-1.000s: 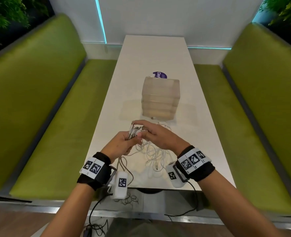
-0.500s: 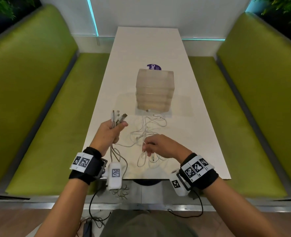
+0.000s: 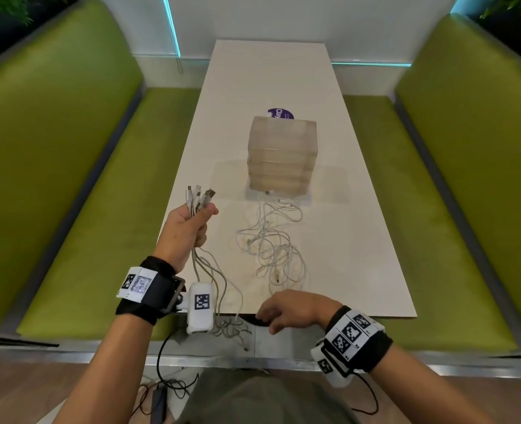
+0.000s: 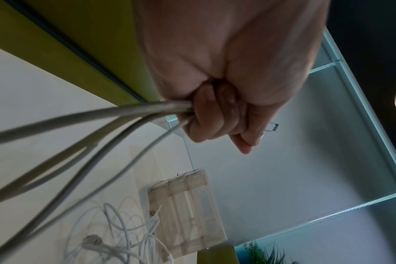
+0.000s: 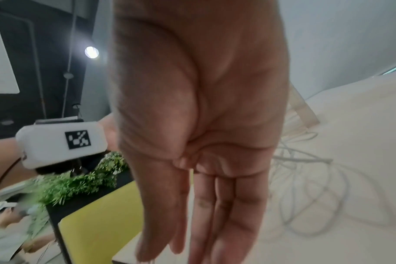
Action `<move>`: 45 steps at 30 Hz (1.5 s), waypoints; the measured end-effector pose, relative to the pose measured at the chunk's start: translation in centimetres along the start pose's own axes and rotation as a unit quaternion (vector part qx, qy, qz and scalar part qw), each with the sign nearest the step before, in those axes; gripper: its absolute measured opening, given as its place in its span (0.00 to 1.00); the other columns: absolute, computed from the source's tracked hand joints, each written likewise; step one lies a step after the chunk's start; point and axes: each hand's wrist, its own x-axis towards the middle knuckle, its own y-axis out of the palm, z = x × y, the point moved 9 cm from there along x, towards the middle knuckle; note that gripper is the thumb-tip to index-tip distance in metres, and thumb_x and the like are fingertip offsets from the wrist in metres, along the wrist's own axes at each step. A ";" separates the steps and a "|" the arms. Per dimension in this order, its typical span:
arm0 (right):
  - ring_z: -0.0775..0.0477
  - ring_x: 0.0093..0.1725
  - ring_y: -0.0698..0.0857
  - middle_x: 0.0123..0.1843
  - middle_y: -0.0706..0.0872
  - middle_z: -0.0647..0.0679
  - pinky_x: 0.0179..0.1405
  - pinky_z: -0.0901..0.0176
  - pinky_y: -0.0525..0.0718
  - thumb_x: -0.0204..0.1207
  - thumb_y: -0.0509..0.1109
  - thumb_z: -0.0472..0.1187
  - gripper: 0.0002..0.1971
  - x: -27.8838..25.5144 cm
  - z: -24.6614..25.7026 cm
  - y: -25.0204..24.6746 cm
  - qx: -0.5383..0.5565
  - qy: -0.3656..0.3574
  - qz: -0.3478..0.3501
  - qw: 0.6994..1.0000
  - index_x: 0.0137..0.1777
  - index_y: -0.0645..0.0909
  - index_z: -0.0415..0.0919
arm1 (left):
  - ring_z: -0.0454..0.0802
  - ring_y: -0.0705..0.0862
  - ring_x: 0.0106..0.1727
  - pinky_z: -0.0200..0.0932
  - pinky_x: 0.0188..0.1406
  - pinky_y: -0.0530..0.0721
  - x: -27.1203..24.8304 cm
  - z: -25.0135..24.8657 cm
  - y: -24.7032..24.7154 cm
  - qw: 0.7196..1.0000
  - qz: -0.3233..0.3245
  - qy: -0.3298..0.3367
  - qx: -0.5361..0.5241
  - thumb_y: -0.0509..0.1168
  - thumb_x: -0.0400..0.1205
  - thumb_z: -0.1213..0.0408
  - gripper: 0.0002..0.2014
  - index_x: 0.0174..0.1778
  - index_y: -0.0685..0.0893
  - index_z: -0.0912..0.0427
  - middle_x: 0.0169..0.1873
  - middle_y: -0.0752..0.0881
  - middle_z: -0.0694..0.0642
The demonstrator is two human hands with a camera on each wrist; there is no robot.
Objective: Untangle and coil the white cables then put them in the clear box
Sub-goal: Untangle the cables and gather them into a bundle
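1. While clenched round a bundle of white cables, left hand raised at centre left of the head frame, plug ends fanned above the fist, strands trailing down past the desk edge.
2. Right hand low at bottom centre, over the near edge, fingers straight and relaxed, grasping nothing.
3. Loose cable tangle lying mid-frame on the desk, touching the foot of the clear box.
4. Purple sticker just behind the box.
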 end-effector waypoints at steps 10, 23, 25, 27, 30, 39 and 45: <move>0.51 0.46 0.80 0.49 0.85 0.50 0.48 0.59 0.78 0.78 0.68 0.39 0.04 -2.1 -4.3 -10.1 0.097 0.058 -0.345 0.932 0.49 0.83 0.42 | 0.43 0.57 0.20 0.35 0.17 0.58 -0.1 0.3 1.2 1.000 0.016 -0.008 0.004 0.64 0.84 0.65 0.08 0.40 0.82 0.62 0.20 0.62 0.45; 0.45 0.35 0.80 0.32 0.82 0.45 0.36 0.55 0.74 0.77 0.61 0.64 0.29 3.2 -8.2 -18.2 0.153 0.170 -0.396 0.889 0.30 0.77 0.37 | 0.43 0.59 0.20 0.36 0.19 0.59 -0.1 0.8 2.4 0.999 0.017 -0.024 0.013 0.65 0.83 0.64 0.08 0.42 0.82 0.64 0.19 0.64 0.46; 0.50 0.27 0.73 0.25 0.73 0.49 0.29 0.56 0.67 0.73 0.67 0.65 0.29 4.7 -7.5 -17.9 0.132 0.166 -0.356 0.910 0.23 0.68 0.42 | 0.44 0.60 0.21 0.37 0.20 0.60 0.0 0.9 2.5 0.999 0.018 -0.023 0.017 0.64 0.84 0.64 0.07 0.44 0.80 0.65 0.20 0.64 0.46; 0.50 0.29 0.75 0.28 0.75 0.49 0.30 0.58 0.69 0.72 0.74 0.55 0.22 6.0 -7.0 -17.2 0.138 0.152 -0.324 0.924 0.26 0.71 0.44 | 0.43 0.62 0.22 0.36 0.21 0.62 0.1 1.2 2.6 0.999 0.027 -0.030 -0.009 0.61 0.85 0.68 0.05 0.47 0.79 0.65 0.22 0.66 0.46; 0.44 0.45 0.82 0.42 0.83 0.43 0.42 0.58 0.76 0.73 0.71 0.36 0.06 6.1 -6.8 -16.6 0.140 0.143 -0.357 0.912 0.36 0.77 0.42 | 0.43 0.64 0.24 0.37 0.25 0.62 0.3 1.9 2.5 0.995 0.029 -0.064 -0.067 0.57 0.86 0.71 0.07 0.45 0.79 0.63 0.26 0.69 0.49; 0.46 0.44 0.82 0.47 0.86 0.47 0.42 0.55 0.79 0.81 0.58 0.39 0.11 -1.2 -0.7 -18.6 0.131 0.011 -0.577 0.806 0.48 0.82 0.39 | 0.44 0.80 0.31 0.36 0.34 0.77 1.5 2.1 2.9 0.994 0.003 -0.031 -0.107 0.53 0.88 0.69 0.10 0.44 0.78 0.63 0.39 0.91 0.57; 0.53 0.38 0.84 0.41 0.87 0.51 0.37 0.62 0.78 0.82 0.59 0.38 0.09 -1.9 -0.3 -19.3 0.230 -0.045 -0.561 0.794 0.48 0.82 0.40 | 0.54 0.89 0.50 0.42 0.50 0.88 1.7 2.0 4.0 0.992 0.012 -0.014 -0.125 0.53 0.88 0.69 0.09 0.48 0.79 0.63 0.49 0.90 0.63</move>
